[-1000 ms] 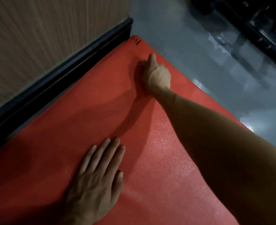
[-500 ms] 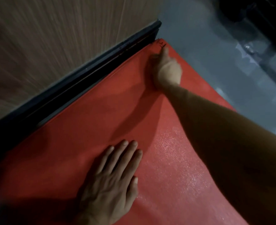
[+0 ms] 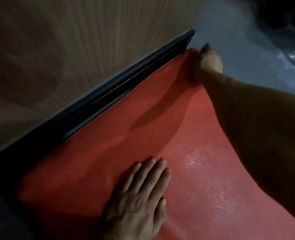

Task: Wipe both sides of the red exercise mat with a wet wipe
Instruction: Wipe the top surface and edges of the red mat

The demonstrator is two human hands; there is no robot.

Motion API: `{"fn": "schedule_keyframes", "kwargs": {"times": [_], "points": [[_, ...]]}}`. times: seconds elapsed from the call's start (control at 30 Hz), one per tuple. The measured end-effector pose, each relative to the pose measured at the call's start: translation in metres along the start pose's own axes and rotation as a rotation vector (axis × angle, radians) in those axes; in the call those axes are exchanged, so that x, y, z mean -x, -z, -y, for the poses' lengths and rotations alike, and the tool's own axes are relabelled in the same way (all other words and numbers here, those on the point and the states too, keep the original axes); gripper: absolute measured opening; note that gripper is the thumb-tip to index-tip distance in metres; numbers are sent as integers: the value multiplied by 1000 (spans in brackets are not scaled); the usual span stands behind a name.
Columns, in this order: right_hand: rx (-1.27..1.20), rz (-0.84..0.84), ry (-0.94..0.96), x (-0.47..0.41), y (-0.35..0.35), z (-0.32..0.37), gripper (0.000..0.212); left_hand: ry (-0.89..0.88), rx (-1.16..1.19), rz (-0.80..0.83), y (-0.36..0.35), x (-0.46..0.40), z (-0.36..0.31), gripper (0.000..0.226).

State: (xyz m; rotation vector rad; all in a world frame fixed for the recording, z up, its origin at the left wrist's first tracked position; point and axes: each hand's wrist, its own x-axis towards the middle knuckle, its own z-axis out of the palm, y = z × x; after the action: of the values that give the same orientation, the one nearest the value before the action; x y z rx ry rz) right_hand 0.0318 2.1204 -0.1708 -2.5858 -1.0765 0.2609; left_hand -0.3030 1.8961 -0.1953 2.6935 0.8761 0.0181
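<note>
Red mat [image 3: 126,135]: one. Hands: two. Left hand [image 3: 139,201] flat, fingers spread; right hand [image 3: 210,62] gripping far corner.

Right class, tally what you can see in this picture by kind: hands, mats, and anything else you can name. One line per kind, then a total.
Hands: 2, the left hand flat on the mat, the right hand at its far corner
Mat: 1, red
Wall: 1
Baseboard: 1, dark
Floor: 1, grey
Total: 6
</note>
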Motion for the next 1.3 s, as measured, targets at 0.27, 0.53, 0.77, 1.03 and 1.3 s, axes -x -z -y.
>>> {"fn": "schedule_keyframes", "kwargs": {"times": [0.27,0.53,0.77,1.03,1.3], "points": [[-13,68,202,-3,3,1,43,19,-3,5,2,2,-1,75],[-132,53,611,79,-35,37,21,23,-9,24,4,1,-2,78],[-46,-50,367,15,-8,18,49,43,-18,28,4,1,-4,78],[-56,264,883,130,-25,36,29,32,-5,59,3,0,-2,79],[60,-78,387,52,-21,25,35,41,-41,60,6,1,-2,74]]}}
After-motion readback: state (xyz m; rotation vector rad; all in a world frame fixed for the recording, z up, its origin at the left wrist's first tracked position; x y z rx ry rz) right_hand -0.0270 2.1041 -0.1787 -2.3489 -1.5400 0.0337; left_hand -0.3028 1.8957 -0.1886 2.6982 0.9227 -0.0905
